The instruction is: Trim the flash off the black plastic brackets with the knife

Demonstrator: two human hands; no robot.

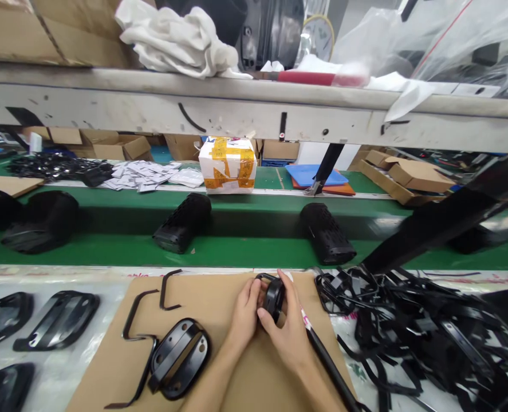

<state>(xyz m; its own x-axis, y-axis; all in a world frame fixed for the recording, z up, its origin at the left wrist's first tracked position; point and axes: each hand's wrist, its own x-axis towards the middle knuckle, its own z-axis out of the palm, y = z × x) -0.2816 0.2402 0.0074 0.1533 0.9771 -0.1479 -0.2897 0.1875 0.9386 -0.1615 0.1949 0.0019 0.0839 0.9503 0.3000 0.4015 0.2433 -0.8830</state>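
Head view, lower centre of the frame: both hands meet over a brown cardboard sheet (219, 366) on the bench. The small black plastic housing (274, 297) sits between them, held slightly above the cardboard, its long axis running roughly upright in the frame, tilted a little to the right. The left hand (245, 315) closes on its left flank, fingers curled against the shell; the right hand (284, 329) wraps it from the right and from below, thumb across the near face, index finger laid over the top edge. Both hands grasp the housing; neither is nearer, the part lies dead between them. A thin black strip loops off the upper left of the housing; I cannot tell whether it is already seated. To the lower left, on the same cardboard, an oval black cover (180, 357) lies flat, well apart from the hands, with bent black strips (138, 312) beside it. A black rod (329, 366) runs diagonally under the right wrist. Right of the cardboard, a tangled heap of black strips (408, 332), near the right hand. Mid frame, the green conveyor belt (254, 252) carries perforated black cylinders (184, 223). Upper frame, a white shelf beam (254, 109).
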